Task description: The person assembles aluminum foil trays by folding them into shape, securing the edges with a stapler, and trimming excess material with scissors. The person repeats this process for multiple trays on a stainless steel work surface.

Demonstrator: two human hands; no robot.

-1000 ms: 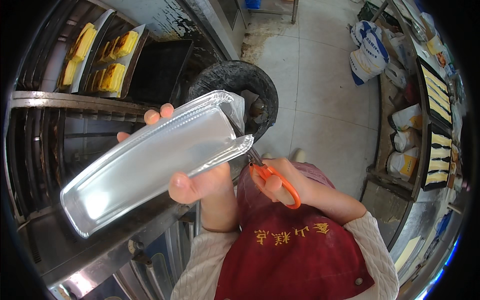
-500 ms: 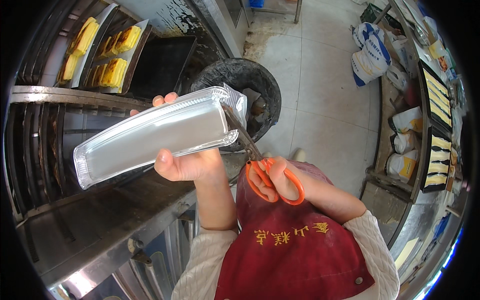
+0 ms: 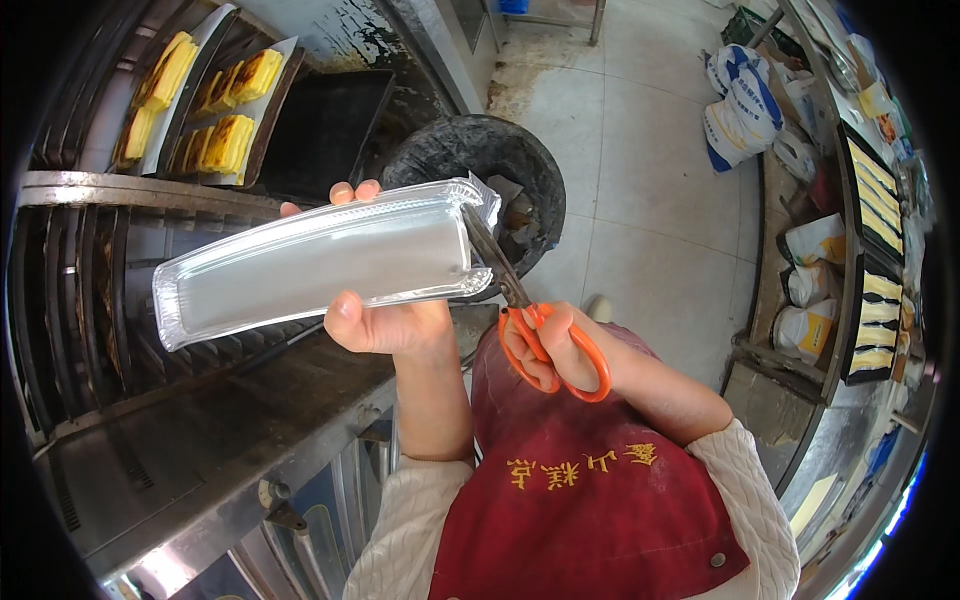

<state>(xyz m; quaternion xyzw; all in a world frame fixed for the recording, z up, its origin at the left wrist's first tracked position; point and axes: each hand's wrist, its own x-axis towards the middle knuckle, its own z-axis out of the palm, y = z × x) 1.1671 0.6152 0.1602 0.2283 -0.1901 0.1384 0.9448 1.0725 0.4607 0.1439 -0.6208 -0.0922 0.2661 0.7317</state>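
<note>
My left hand (image 3: 385, 325) grips a long foil tray (image 3: 315, 262) from beneath, thumb on the near rim and fingertips showing past the far rim. The tray is silver, shallow and has nothing in it. Its right end is cut at the near corner, and a crumpled foil flap (image 3: 486, 200) stands out at the far corner. In my right hand (image 3: 560, 350) are scissors (image 3: 592, 372) with orange handles, fingers through the loops. Their dark blades (image 3: 490, 247) reach up to the tray's cut right end.
Behind the tray's right end stands a black bin (image 3: 540, 165) with scraps inside. Yellow pastries (image 3: 228, 145) sit on trays in the rack at left. A steel counter (image 3: 230, 470) runs along the left. Filled black trays (image 3: 878, 320) lie on the right-hand shelving; white-and-blue bags (image 3: 742, 115) are on the floor.
The foil tray and my left hand have shifted slightly right, the tray's left end rising. The scissors have moved slightly too, their blades still at the tray's right end.
</note>
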